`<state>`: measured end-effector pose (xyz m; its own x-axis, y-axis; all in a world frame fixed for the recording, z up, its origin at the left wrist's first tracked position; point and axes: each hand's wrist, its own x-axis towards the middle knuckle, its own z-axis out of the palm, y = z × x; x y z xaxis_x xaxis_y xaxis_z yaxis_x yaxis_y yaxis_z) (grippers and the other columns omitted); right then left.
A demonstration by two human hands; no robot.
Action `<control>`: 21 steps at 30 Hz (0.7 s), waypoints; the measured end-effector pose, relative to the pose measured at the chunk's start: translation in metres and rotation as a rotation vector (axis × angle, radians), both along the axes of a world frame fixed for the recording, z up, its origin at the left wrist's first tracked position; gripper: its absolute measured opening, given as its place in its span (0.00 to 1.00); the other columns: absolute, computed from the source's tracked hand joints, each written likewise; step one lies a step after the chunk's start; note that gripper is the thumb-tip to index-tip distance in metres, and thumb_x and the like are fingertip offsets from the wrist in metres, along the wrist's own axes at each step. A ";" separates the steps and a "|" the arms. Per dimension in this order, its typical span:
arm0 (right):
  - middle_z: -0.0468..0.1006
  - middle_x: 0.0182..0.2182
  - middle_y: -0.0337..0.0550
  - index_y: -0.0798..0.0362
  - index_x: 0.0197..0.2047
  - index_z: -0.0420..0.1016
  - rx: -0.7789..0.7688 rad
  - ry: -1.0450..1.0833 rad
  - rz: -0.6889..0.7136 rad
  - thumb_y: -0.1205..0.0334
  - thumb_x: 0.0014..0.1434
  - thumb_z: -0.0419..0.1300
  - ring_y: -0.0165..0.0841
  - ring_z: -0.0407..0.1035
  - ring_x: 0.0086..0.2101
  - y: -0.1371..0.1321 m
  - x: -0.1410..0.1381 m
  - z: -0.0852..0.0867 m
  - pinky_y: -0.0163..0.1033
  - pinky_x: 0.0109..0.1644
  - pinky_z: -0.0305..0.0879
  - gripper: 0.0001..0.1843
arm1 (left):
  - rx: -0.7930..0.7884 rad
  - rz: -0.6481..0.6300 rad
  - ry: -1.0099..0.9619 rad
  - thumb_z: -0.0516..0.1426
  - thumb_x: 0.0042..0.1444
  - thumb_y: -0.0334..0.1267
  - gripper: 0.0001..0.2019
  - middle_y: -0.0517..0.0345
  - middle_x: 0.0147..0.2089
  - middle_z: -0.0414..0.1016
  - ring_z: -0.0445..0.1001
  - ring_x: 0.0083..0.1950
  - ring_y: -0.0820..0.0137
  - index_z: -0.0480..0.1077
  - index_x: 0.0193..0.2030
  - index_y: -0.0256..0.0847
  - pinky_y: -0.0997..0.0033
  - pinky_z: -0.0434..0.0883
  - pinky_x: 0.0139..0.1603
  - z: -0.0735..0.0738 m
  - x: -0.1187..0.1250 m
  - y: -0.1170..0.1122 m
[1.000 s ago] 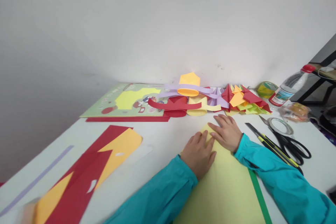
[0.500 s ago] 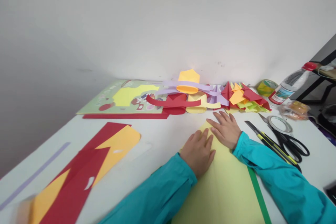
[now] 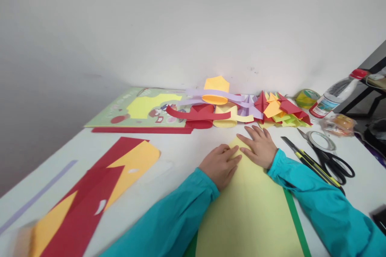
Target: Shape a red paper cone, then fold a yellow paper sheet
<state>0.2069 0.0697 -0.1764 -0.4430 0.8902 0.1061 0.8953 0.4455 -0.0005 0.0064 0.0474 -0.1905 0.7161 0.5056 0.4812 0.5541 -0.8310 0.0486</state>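
Note:
A pale yellow sheet of paper (image 3: 250, 213) lies on the white table (image 3: 187, 156) in front of me, over a green sheet (image 3: 294, 221) that shows along its right edge. My left hand (image 3: 218, 164) rests on the far left edge of the yellow sheet, fingers bent with the tips touching the paper. Just beyond, my right hand (image 3: 257, 144) lies flat on the sheet's far corner, fingers stretched out. Both arms wear teal sleeves.
Red and orange paper offcuts (image 3: 99, 192) lie at the left with a lilac strip (image 3: 36, 196). A green picture board (image 3: 135, 110) and folded coloured paper shapes (image 3: 241, 108) line the wall. Scissors (image 3: 330, 160), a utility knife (image 3: 304, 156), tape rolls and a bottle (image 3: 334, 96) sit at the right.
My left hand has slid a little left along the sheet's edge and its fingers have curled. My right hand stays flat on the corner. The view has shifted slightly.

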 end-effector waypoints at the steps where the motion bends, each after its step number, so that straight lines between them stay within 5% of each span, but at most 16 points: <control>1: 0.55 0.64 0.47 0.38 0.63 0.57 0.001 -0.003 -0.002 0.44 0.63 0.44 0.51 0.46 0.61 0.000 0.000 0.000 0.61 0.59 0.43 0.27 | 0.005 -0.005 -0.014 0.48 0.58 0.34 0.15 0.45 0.51 0.73 0.67 0.42 0.63 0.74 0.45 0.36 0.59 0.72 0.44 -0.001 0.000 0.001; 8: 0.55 0.64 0.49 0.38 0.64 0.56 0.015 -0.014 0.000 0.43 0.63 0.44 0.52 0.47 0.61 -0.001 -0.002 0.000 0.62 0.59 0.44 0.28 | 0.026 -0.031 -0.071 0.48 0.57 0.35 0.15 0.45 0.52 0.71 0.64 0.42 0.62 0.74 0.44 0.42 0.57 0.71 0.43 -0.013 -0.002 0.003; 21: 0.55 0.64 0.50 0.40 0.64 0.56 0.019 -0.030 0.009 0.38 0.60 0.46 0.53 0.48 0.61 -0.001 -0.002 -0.001 0.62 0.59 0.44 0.32 | 0.031 -0.082 -0.036 0.47 0.57 0.36 0.16 0.43 0.52 0.69 0.62 0.43 0.61 0.75 0.44 0.44 0.56 0.70 0.43 -0.012 -0.006 0.007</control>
<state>0.2053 0.0683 -0.1770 -0.4538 0.8844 0.1095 0.8909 0.4529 0.0344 0.0006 0.0547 -0.2022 0.7362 0.4303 0.5223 0.4826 -0.8749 0.0406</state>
